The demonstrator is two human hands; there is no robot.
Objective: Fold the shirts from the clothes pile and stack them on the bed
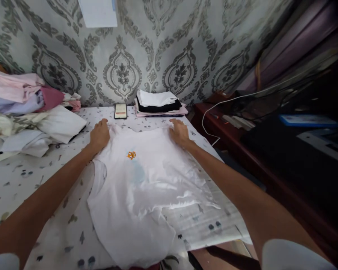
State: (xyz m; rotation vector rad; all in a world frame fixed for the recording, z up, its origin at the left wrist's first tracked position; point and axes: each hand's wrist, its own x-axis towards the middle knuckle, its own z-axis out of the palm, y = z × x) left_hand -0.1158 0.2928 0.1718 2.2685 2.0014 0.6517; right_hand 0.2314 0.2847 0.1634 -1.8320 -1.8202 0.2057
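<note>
A white T-shirt (157, 161) lies spread on the patterned bedsheet in front of me, with a small orange cartoon fish and a pale blue patch on it. Its near part is bunched and wrinkled, and one end hangs toward me at the bottom. My left hand (100, 134) is closed on the shirt's far left corner. At the far right corner, my right hand (179, 133) has its fingers bent around the fabric. Both arms reach forward on either side of the shirt.
Beyond the shirt sits a folded pile of clothes (157, 104), beside a phone-like device (120, 111) against the patterned wall. Loose clothes (30, 112) are heaped at left. A dark red table (228, 129) with a white cable (203, 120) stands at right.
</note>
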